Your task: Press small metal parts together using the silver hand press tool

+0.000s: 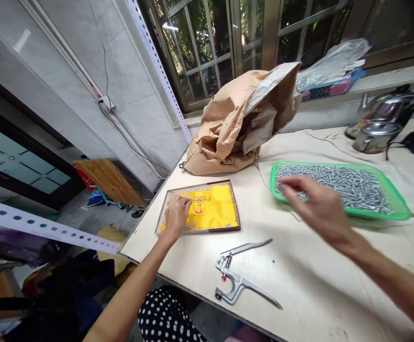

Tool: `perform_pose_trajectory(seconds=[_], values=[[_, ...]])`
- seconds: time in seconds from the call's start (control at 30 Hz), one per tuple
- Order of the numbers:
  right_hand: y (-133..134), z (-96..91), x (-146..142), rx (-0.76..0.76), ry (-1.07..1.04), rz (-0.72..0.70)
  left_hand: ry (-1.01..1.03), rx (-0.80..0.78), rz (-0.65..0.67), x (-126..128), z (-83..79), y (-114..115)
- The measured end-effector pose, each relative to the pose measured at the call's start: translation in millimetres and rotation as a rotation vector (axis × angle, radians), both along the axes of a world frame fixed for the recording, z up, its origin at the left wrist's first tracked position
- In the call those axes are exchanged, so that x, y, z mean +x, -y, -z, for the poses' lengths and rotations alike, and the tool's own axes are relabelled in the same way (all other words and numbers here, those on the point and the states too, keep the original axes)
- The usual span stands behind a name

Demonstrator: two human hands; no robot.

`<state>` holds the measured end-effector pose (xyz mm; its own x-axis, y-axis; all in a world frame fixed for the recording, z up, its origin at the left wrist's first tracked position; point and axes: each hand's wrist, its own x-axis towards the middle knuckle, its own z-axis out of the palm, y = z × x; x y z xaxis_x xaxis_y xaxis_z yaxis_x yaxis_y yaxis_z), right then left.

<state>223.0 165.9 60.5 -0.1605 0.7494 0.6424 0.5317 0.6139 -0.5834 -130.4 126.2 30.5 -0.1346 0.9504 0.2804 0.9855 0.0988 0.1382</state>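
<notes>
My left hand (176, 213) rests on the left part of a shallow brown-framed tray (228, 227) with a yellow lining, its fingers curled down onto small metal pieces lined along the tray's edge. My right hand (317, 202) hovers over the near left corner of a green plastic tray (399, 211) heaped with small silver metal parts (349, 183). Its fingers are stretched toward the parts and blurred by motion. Silver hand pliers (237, 280) lie on the white table between my arms, untouched.
A crumpled brown paper sack (235, 123) stands at the table's back edge. Metal kettles (381, 121) sit at the far right on a cloth. A blue basket (330, 85) with plastic rests on the window sill. The table's left edge (146, 223) drops to a cluttered floor.
</notes>
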Motion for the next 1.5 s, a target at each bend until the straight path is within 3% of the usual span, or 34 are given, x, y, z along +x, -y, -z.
perform_pose_trajectory(seconds=[0.1, 0.2, 0.27, 0.37, 0.5, 0.6, 0.73, 0.83, 0.9, 1.0, 1.2, 1.3, 1.37, 1.5], values=[[-31.9, -16.1, 53.5, 0.080, 0.074, 0.255, -0.080, -0.199, -0.051, -19.0, 19.8, -23.0], [-46.9, -11.4, 86.4, 0.047, 0.279, 0.304, -0.093, -0.230, -0.060, -27.6, 35.1, -34.2], [-41.3, 0.8, 89.9, 0.034, 0.348, 0.304, -0.104, -0.241, -0.060, -30.2, 38.7, -39.4], [-6.7, 26.1, 67.3, 0.003, 0.339, 0.132, -0.114, -0.250, -0.050, -32.2, 34.8, -45.3], [65.0, 58.2, 15.1, -0.234, 0.352, -0.333, -0.103, -0.260, -0.060, -27.5, 22.2, -42.1], [105.5, 73.7, -13.1, -0.430, 0.484, -0.495, -0.031, -0.229, -0.041, -12.7, 13.9, -21.0], [124.7, 87.0, -26.6, -0.491, 0.617, -0.507, 0.078, -0.239, 0.140, 18.3, 9.9, 36.4], [126.0, 93.7, -28.4, -0.473, 0.639, -0.485, -0.083, -0.391, 0.293, 39.9, 15.0, 81.1], [126.2, 96.8, -29.0, -0.454, 0.648, -0.470, -0.193, -0.489, 0.328, 49.3, 19.7, 100.8], [127.9, 99.5, -29.2, -0.423, 0.656, -0.456, -0.264, -0.569, 0.346, 55.4, 23.5, 113.9], [131.1, 97.2, -28.1, -0.395, 0.642, -0.452, -0.244, -0.567, 0.411, 53.4, 23.0, 113.8], [129.9, 94.9, -29.3, -0.401, 0.671, -0.452, -0.140, -0.543, 0.423, 49.4, 26.4, 111.0], [128.2, 95.2, -30.2, -0.390, 0.692, -0.474, 0.072, -0.485, 0.362, 48.4, 30.3, 110.1], [126.6, 99.3, -29.4, -0.291, 0.725, -0.495, 0.750, -0.532, 0.023, 58.3, 37.9, 117.8]])
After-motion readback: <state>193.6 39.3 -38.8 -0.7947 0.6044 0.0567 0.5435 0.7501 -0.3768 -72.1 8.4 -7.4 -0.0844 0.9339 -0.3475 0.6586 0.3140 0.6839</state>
